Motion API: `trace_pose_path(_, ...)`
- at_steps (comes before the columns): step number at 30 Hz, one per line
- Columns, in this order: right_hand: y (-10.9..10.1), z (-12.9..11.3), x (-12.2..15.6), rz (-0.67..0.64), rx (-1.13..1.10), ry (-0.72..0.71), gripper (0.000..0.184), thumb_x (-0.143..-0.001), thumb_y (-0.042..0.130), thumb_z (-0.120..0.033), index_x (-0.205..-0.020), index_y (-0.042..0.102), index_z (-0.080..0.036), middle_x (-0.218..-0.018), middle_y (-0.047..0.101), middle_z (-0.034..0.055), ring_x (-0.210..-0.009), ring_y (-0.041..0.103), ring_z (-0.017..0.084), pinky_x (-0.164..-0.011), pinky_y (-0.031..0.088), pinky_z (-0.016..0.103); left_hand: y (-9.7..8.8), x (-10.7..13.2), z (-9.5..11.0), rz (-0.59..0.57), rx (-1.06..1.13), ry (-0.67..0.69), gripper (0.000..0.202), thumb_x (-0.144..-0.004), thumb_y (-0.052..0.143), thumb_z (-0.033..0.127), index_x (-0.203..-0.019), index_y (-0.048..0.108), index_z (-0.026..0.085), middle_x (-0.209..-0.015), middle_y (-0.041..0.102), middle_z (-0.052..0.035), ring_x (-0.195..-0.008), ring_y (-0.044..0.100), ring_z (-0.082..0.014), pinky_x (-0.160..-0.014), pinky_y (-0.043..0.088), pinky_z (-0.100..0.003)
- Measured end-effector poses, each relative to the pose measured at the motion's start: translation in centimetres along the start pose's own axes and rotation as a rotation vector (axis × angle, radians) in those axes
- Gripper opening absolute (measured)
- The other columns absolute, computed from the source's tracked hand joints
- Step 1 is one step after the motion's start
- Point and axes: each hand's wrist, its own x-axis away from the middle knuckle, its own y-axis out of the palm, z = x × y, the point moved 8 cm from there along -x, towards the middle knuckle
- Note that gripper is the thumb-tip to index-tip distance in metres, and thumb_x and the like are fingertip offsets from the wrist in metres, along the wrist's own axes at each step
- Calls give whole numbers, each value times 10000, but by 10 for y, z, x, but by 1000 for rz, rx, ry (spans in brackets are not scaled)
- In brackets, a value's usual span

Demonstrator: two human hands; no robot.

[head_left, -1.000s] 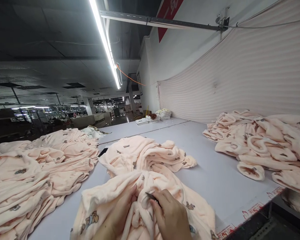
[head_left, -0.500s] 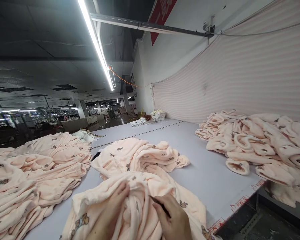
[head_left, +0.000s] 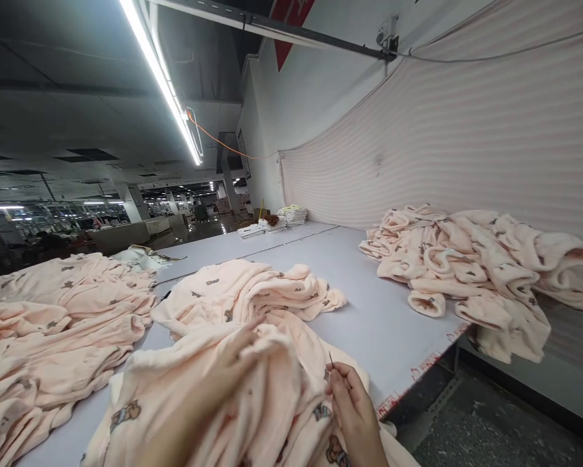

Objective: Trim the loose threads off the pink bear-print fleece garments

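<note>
Right hand: fingers closed, pinching a thin dark tool whose tip points up just above them.
Left hand: blurred, lying on the cloth; I cannot tell whether its fingers grip it.
Fleece garment: peach, bear-printed, bunched under and between both hands on the worktop.
Beyond the fingers: a second crumpled heap touching the garment.
Left of the fingers: a wide spread pile.
Right of the fingers: well apart, a rolled pile at the worktop's edge, before a striped cloth.
</note>
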Motion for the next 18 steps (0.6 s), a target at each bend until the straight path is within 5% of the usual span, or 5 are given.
trace_pose_path(4,-4,20,10,-57,123,-9,406,-771,578,-553,-954,617,-193,-818,669,43,-788,643,210,-739,515,309,-73,0,-3,97,-212,29,190,-814,352,315,-847,520,233,-689,593,25,-680,567,-212,-662,469,-314)
trace_pose_path(6,0,19,12,-112,266,-24,334,-759,594,-472,-945,634,-196,-760,662,24,-716,628,199,-698,503,298,-85,-2,-3,95,-378,62,206,-833,375,354,-772,523,224,-675,591,17,-681,565,-212,-655,445,-296)
trace_pose_path(11,16,-11,10,-266,420,-118,175,-809,482,-323,-840,619,-219,-753,645,3,-704,611,180,-659,465,261,-24,9,-2,-61,-811,182,86,-752,537,176,-685,585,200,-637,617,-48,-694,576,-258,-777,393,-407)
trace_pose_path(15,23,-27,3,-273,513,-119,192,-805,522,-353,-921,609,-227,-833,662,22,-760,626,196,-680,453,265,41,42,1,-273,-1113,469,236,-762,473,47,-883,652,142,-1003,678,-155,-1013,564,-313,-1005,268,-474)
trace_pose_path(18,37,-22,-2,-320,639,-127,78,-737,555,-236,-786,613,-224,-797,656,26,-757,618,219,-645,413,267,33,52,-7,-420,-1348,507,202,-799,496,84,-837,671,177,-917,711,-84,-905,614,-244,-950,355,-382)
